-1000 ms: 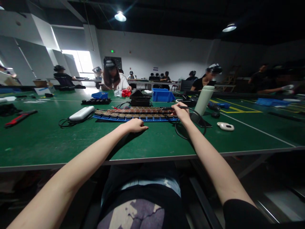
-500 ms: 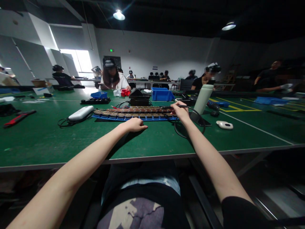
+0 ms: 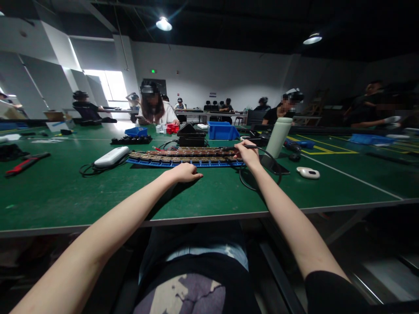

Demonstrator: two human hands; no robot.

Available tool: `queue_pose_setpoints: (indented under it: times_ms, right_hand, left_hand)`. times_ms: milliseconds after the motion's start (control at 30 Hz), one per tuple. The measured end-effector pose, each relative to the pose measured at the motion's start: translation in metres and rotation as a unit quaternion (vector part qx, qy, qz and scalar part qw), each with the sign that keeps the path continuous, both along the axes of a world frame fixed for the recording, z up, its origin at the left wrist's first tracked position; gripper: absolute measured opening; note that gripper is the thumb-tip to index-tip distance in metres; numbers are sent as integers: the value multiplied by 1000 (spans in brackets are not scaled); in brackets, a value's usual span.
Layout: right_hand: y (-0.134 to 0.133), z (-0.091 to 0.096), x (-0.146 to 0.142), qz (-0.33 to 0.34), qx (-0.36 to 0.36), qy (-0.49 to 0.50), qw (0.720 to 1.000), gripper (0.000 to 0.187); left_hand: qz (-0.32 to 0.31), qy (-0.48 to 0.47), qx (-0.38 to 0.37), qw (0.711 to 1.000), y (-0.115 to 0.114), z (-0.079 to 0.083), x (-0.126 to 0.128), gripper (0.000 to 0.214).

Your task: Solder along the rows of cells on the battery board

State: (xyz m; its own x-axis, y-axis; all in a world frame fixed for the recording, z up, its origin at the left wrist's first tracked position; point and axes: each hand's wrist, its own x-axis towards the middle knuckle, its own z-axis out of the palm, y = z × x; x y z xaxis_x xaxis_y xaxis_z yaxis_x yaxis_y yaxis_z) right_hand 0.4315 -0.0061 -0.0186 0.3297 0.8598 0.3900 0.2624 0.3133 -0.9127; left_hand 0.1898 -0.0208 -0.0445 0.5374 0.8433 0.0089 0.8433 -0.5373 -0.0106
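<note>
My right hand [image 3: 248, 155] is closed round a thin black corded tool [image 3: 254, 147], pen-like, at the right end of a long blue rack [image 3: 183, 162] that carries rows of brown strips [image 3: 183, 154]. The tool's black cable [image 3: 258, 174] loops on the green table to the right of that hand. On the table just in front of the rack rests my left hand [image 3: 185, 172], fingers curled loosely and pointing right, with nothing seen in it.
A white oblong device [image 3: 111, 156] with a cable lies left of the rack. Behind it stand a black box [image 3: 191, 134], a blue bin [image 3: 224, 130] and a pale bottle [image 3: 279, 138]. A white mouse-like object [image 3: 308, 173] lies right. Red-handled pliers [image 3: 23, 163] lie far left. Other people sit beyond.
</note>
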Motion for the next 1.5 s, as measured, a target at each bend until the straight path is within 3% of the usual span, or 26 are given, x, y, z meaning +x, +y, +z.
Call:
queue_pose_setpoints:
  times_ms: [233, 500, 1500]
  right_hand:
    - [3, -2, 2, 7, 19, 1, 1000, 13]
    - [-2, 8, 7, -53, 58, 34, 996, 13]
    - [3, 3, 6, -57, 25, 6, 998, 11]
  left_hand:
    - [-2, -4, 0, 1000, 0, -1, 0, 51]
    - [-8, -5, 4, 1000, 2, -2, -1, 52]
    - [7, -16, 1, 1000, -3, 1, 1, 49]
